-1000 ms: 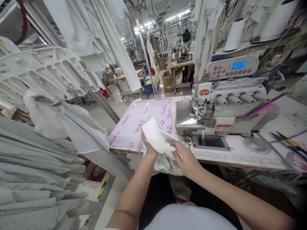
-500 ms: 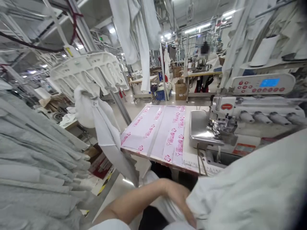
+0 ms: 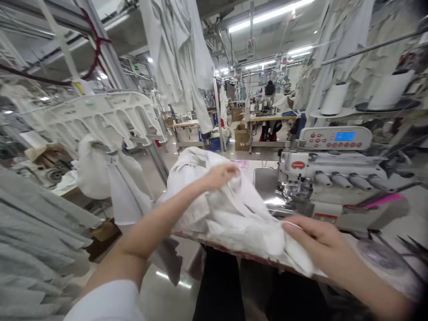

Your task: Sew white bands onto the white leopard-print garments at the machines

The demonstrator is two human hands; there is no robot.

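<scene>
Where board (image 3: 240, 163) showed earlier, white fabric (image 3: 240, 223) lies; left hand (image 3: 220, 176) and right hand (image 3: 314, 234) fingers grip it.

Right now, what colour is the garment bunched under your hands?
The garment is plain white; the head view shows it best.

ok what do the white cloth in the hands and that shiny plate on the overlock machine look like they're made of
The white cloth looks like a soft, matte textile, perhaps cotton or a blend, as it folds and creases loosely; the exact fibre can't be told. The plate on the overlock machine looks like polished stainless steel, with a bright, mirror-like sheen.
</scene>
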